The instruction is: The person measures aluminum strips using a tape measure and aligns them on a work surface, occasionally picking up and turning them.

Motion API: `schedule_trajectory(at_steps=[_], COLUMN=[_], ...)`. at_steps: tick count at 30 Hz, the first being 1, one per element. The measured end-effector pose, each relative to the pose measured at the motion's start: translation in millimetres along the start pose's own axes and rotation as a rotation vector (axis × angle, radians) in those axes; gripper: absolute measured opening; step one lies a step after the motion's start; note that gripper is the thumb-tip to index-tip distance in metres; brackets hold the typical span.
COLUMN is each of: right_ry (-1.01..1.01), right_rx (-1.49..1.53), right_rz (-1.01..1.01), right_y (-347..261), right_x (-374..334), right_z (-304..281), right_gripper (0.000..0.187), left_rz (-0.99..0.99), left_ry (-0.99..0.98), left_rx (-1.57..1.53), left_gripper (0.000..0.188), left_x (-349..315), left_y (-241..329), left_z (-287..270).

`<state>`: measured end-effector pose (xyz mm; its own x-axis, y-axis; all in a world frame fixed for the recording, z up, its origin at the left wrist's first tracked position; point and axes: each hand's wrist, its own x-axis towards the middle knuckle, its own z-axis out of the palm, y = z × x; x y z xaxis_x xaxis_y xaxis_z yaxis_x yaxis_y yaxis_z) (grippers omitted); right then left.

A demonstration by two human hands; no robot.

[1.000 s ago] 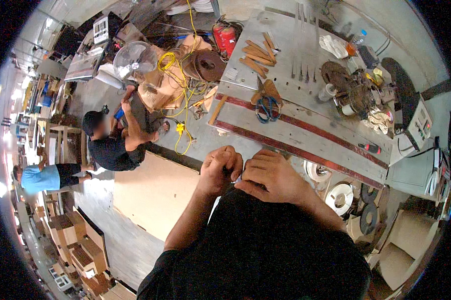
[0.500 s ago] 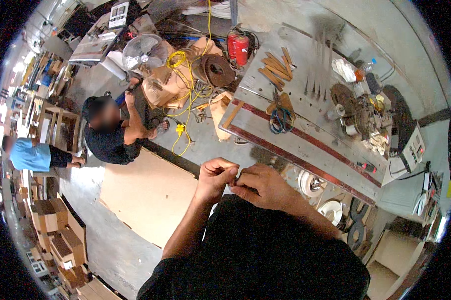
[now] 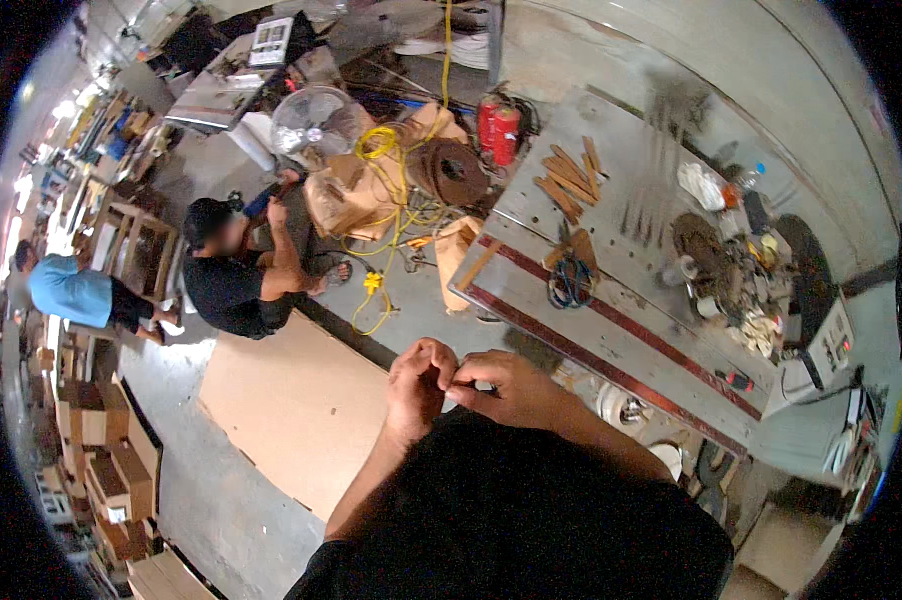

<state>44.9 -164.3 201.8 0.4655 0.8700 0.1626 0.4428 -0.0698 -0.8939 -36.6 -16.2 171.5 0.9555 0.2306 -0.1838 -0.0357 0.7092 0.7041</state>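
Close in front of my black shirt, my left hand [image 3: 419, 385] and my right hand [image 3: 501, 382] meet fingertip to fingertip. The left fingers are curled and pressed together. Thumb and forefinger of the right hand pinch against them. Whatever lies between the fingers is hidden or too small to name. Just beyond my hands, to the right, is the grey metal worktable [image 3: 531, 235] with dark red strips. On it lie scissors with dark blue handles [image 3: 571, 283] and several thin brown strips [image 3: 571, 180].
A large cardboard sheet [image 3: 291, 400] covers the floor at left. Beyond it a person in black [image 3: 231, 270] crouches; another in light blue [image 3: 71, 290] bends farther left. Yellow cable [image 3: 401, 190], a fan [image 3: 316, 125] and a red fire extinguisher [image 3: 498, 130] stand behind. Cardboard boxes [image 3: 106, 430] are stacked at left.
My hands have dropped slightly and stay together, the left fingers now more curled. The view has shifted a little. The person in light blue leans differently.
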Motion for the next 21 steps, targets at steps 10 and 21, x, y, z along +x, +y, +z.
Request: schedule_trajectory(at_steps=[10,21], right_ry=[-0.004,0.347], right_rx=[0.182,0.330], right_rz=[0.064,-0.028], right_y=[31.1,84.8], right_x=[-9.0,-71.9], right_z=[-57.8,-117.0], right_gripper=[0.026,0.019], left_rz=[0.042,-0.014], left_ry=[0.065,-0.132], left_rx=[0.290,0.333], left_gripper=[0.024,0.022], left_x=[29.3,55.7], left_y=[-24.7,-89.7], left_z=[44.6,100.2])
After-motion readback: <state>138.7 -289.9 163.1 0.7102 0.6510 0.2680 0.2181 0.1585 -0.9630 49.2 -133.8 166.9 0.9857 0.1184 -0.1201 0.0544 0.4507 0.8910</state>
